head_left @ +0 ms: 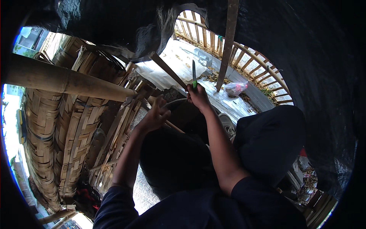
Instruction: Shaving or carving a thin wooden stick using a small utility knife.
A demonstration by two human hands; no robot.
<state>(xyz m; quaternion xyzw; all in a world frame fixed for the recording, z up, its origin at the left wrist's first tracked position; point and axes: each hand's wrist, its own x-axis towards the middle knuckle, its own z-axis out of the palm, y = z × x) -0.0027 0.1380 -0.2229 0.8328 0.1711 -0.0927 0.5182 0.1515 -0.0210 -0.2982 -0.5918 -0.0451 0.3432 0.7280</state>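
Observation:
My right hand (198,98) is closed round the green handle of a knife (194,70), its blade pointing up and away from me. A flat wooden stick (167,70) slants down to the thumb side of that hand; whether the hand grips it too, I cannot tell. To the left, and a little nearer, is my left hand (153,117), its fingers bent and apart with nothing visible between them. Behind it runs a thin stick (174,126). Between the hands shows the curved rim of a dark round container (177,100), its inside in shadow.
Rolled woven bamboo mats (45,141) and a thick bamboo pole (68,79) stand at the left. An upright slat (228,45) hangs ahead by black sheeting (305,57). Beyond are a plastic bag (235,89) and a bamboo fence (263,70). A shoe (227,123) shows near my knee.

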